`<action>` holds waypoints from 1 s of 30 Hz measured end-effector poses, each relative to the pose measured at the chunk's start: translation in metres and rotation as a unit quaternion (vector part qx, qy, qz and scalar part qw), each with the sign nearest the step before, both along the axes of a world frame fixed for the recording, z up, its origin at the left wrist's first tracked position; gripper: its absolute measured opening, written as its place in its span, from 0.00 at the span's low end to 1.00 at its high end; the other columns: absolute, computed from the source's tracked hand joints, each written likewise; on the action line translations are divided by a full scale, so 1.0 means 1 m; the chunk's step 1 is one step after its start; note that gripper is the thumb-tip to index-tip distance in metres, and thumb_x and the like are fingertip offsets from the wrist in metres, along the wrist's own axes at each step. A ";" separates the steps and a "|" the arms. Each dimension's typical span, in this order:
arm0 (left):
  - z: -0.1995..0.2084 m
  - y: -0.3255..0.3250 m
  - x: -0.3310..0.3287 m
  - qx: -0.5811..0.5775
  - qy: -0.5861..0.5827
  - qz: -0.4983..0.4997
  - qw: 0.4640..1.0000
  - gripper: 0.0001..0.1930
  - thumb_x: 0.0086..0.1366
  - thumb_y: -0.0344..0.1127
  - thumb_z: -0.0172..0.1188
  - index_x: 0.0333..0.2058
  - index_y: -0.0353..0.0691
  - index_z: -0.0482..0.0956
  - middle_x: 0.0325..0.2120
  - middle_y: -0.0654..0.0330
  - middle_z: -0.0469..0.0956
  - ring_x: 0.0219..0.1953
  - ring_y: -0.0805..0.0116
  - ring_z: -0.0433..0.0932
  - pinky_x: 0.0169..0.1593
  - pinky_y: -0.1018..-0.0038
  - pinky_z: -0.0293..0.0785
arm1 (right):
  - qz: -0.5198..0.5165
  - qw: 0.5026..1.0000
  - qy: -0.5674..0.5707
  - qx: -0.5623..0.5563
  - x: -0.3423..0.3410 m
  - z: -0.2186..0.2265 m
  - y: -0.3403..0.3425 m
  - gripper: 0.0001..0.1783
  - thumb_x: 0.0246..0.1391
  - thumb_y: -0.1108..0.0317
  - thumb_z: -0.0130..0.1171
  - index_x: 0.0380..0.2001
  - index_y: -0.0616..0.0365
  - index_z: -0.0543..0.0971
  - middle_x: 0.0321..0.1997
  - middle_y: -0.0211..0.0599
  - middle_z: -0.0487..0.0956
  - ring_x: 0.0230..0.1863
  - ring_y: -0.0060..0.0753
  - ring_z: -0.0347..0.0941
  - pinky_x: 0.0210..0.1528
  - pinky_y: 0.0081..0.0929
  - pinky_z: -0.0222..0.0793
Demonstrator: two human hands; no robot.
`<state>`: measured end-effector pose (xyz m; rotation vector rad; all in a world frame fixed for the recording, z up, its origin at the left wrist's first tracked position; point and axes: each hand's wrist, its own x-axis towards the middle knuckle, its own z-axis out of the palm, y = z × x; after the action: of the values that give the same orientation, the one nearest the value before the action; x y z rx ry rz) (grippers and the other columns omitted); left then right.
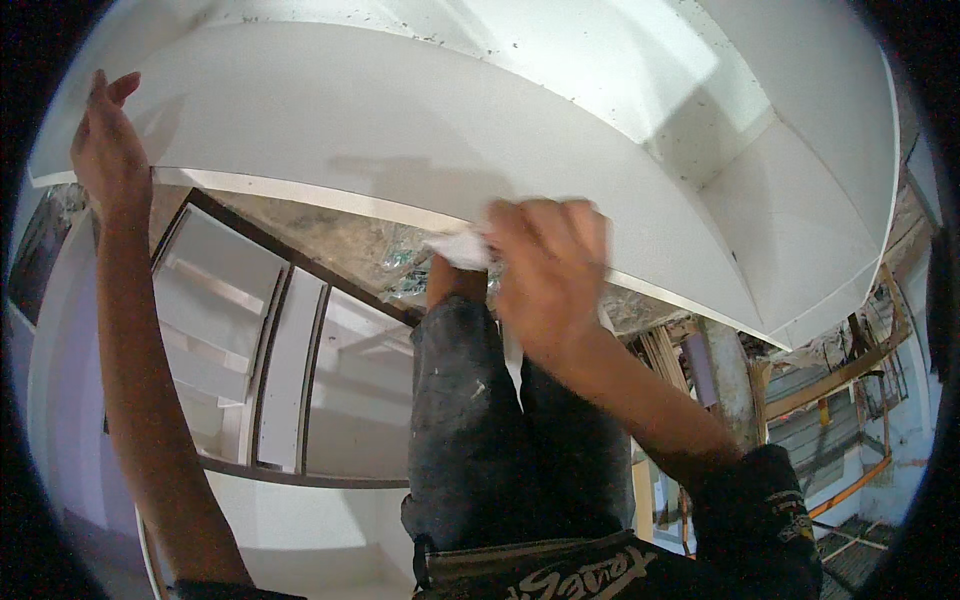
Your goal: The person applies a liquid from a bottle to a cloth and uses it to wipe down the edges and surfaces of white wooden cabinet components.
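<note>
A large white cabinet carcass [450, 125] lies across the far side, its long front edge running from left to right. My right hand [550, 270], slightly blurred, is closed around a crumpled white piece of cloth or paper [462, 248] at the middle of that edge. Over at the far left, my left hand [112, 150] rests by the end of the long panel with its fingers stretched out and nothing gripped. Dark specks of dust or debris are scattered on the bottom inside the carcass.
To the left stands another white cabinet [290, 360] with dark edges and divided compartments. Clear crumpled plastic [405, 265] lies on the brown floor beside my foot. Wooden strips [660, 355] and a purple roll-like piece [700, 368] stand at the right, near an orange bar [850, 485].
</note>
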<state>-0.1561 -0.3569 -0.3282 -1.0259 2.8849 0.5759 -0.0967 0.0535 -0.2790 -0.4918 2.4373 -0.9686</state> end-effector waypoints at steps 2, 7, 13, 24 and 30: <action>0.002 -0.001 -0.001 0.011 0.007 -0.016 1.000 0.25 0.68 0.54 0.42 0.41 0.44 0.83 0.45 0.57 0.79 0.51 0.59 0.73 0.60 0.69 0.57 | 0.005 1.000 0.005 -0.011 -0.012 0.003 -0.037 0.21 0.38 0.69 0.61 0.41 0.54 0.77 0.34 0.33 0.73 0.38 0.40 0.67 0.40 0.39 0.62; -0.006 -0.006 0.002 0.065 0.002 0.072 0.995 0.26 0.67 0.55 0.43 0.42 0.42 0.83 0.44 0.57 0.80 0.51 0.62 0.72 0.61 0.71 0.56 | 0.017 0.999 -0.015 0.024 -0.001 -0.001 0.005 0.21 0.35 0.71 0.61 0.39 0.55 0.78 0.34 0.34 0.73 0.35 0.40 0.67 0.40 0.40 0.62; 0.002 0.008 -0.001 0.002 0.013 0.003 1.000 0.26 0.67 0.55 0.43 0.42 0.42 0.83 0.46 0.57 0.79 0.51 0.61 0.73 0.59 0.72 0.58 | -0.011 0.999 0.001 0.047 0.012 0.006 0.059 0.23 0.33 0.74 0.60 0.41 0.56 0.77 0.37 0.36 0.74 0.39 0.42 0.67 0.41 0.39 0.61; -0.002 0.011 0.001 0.008 -0.020 0.049 0.999 0.25 0.67 0.56 0.43 0.40 0.45 0.84 0.43 0.57 0.80 0.46 0.61 0.74 0.55 0.70 0.63 | 0.006 0.999 -0.021 0.038 0.012 -0.001 0.045 0.18 0.42 0.71 0.58 0.41 0.57 0.76 0.37 0.39 0.75 0.38 0.44 0.68 0.42 0.42 0.60; -0.004 0.000 0.003 -0.010 0.007 -0.020 1.000 0.26 0.66 0.57 0.44 0.39 0.46 0.85 0.43 0.57 0.80 0.46 0.60 0.75 0.55 0.68 0.63 | -0.005 1.000 -0.005 0.011 0.014 -0.005 0.030 0.18 0.42 0.71 0.58 0.40 0.58 0.75 0.37 0.40 0.74 0.40 0.44 0.68 0.42 0.42 0.61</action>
<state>-0.1535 -0.3565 -0.3327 -0.9689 2.9210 0.5564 -0.0831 0.0833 -0.2842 -0.4672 2.4420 -0.9438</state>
